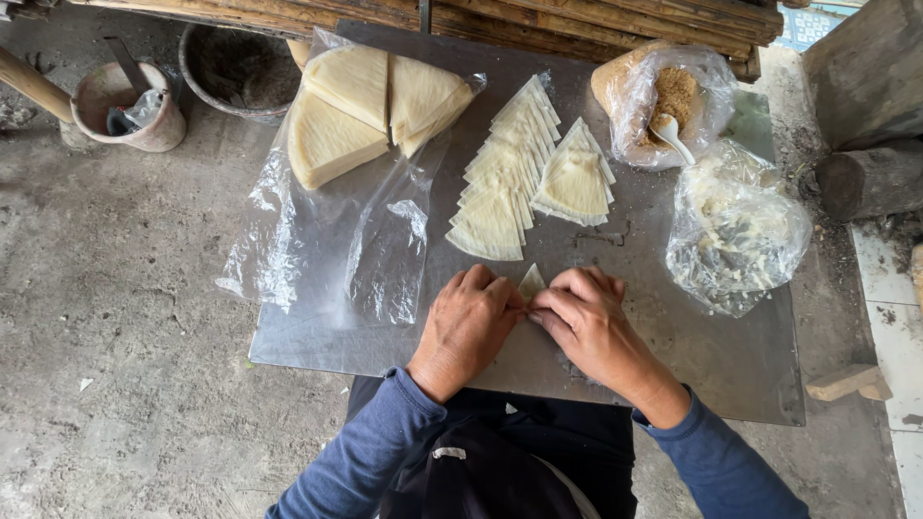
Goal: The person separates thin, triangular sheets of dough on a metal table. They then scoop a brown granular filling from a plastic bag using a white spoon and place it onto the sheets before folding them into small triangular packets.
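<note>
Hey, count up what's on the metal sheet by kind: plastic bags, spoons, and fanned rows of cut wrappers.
Plastic bags: 3, the wrapper stack bag, brown filling bag, white filling bag
White spoon: 1
Fanned wrapper rows: 2, left row, right row
Total: 6
The left hand and right hand pinch one more wrapper.

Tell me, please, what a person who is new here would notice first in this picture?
First, the two hands at the near edge of the metal sheet: the left hand and the right hand pinch one small pale wrapper between them. Behind them lie two fans of triangular wrappers, and at far left thick wrapper stacks rest on clear plastic.
</note>
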